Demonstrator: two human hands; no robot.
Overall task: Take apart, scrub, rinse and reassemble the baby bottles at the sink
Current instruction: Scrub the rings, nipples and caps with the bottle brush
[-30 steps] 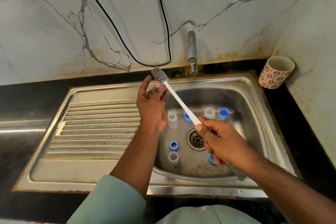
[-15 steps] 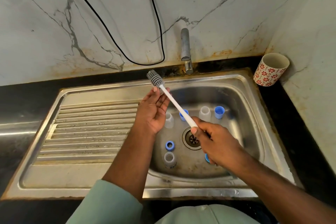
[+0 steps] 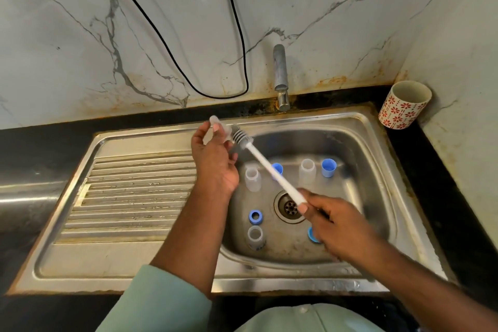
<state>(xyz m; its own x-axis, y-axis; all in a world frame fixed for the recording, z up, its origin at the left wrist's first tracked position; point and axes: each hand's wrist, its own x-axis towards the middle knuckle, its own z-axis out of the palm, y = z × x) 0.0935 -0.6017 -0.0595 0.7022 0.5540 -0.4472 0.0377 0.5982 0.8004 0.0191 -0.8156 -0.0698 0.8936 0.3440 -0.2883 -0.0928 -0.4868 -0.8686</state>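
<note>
- The left hand [image 3: 213, 159] pinches a small clear silicone teat [image 3: 220, 128] above the steel sink [image 3: 377, 143].
- The right hand [image 3: 339, 226] grips a white-handled grey bottle brush [image 3: 265, 163], bristles just beside the teat.
- Clear bottles [image 3: 252, 179] and blue caps [image 3: 328, 167] stand in the basin.

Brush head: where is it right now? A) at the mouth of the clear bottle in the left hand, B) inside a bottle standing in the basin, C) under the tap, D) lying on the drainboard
A: the right hand holds the brush with its bristles at the open end of the clear bottle that the left hand grips above the sink rim.
</note>
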